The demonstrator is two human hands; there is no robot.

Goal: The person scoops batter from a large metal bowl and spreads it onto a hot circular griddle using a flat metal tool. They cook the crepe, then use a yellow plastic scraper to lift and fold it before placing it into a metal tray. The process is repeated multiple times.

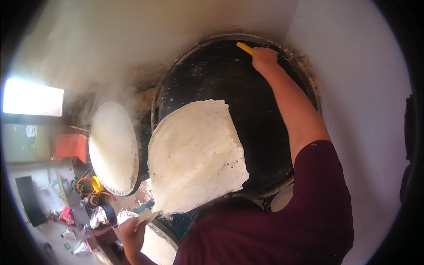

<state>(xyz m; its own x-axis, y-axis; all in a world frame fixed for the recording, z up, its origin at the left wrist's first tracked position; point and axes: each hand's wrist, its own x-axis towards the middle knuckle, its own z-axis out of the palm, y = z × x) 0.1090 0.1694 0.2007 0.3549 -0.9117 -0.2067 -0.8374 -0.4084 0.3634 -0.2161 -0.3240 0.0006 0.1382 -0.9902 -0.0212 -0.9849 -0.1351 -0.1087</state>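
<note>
A broad, thin pale crepe [196, 150] hangs over the near left part of a large round black griddle [260, 115]. My left hand [131, 232], at the lower left, is closed on the crepe's near corner, where the sheet is gathered to a narrow end. At the griddle's far side my right hand [265, 59] is closed round a yellow tool [244, 47]. Only one yellow end of the tool shows clearly, and its kind cannot be made out. The right arm reaches across the griddle's right side.
Left of the griddle, a second round pan [114, 148] has a white surface, with steam around it. Near my left hand is a white-surfaced round thing [157, 245], partly hidden. A red chair-like object [70, 147], a yellow ring [96, 184] and an orange hose [84, 180] lie farther left. A pale wall [353, 66] borders the right.
</note>
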